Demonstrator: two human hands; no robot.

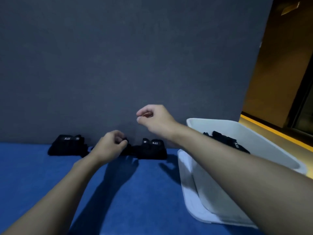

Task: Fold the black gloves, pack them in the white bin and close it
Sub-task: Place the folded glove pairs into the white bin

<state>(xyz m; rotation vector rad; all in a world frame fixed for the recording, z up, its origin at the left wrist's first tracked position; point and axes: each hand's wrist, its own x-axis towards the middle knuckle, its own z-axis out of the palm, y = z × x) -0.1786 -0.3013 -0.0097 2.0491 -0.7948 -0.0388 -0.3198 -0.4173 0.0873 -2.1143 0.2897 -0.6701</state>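
Two black gloves lie on the blue surface against the grey wall. One glove lies at the left. The other glove is in the middle, and my left hand pinches its left end. My right hand hovers above that glove with loosely curled fingers and holds nothing. The white bin stands at the right, open, with a black glove inside it. The bin's white lid leans against its near side.
A grey panel rises straight behind the gloves and bounds the blue surface. A yellow-edged ledge runs behind the bin at the far right.
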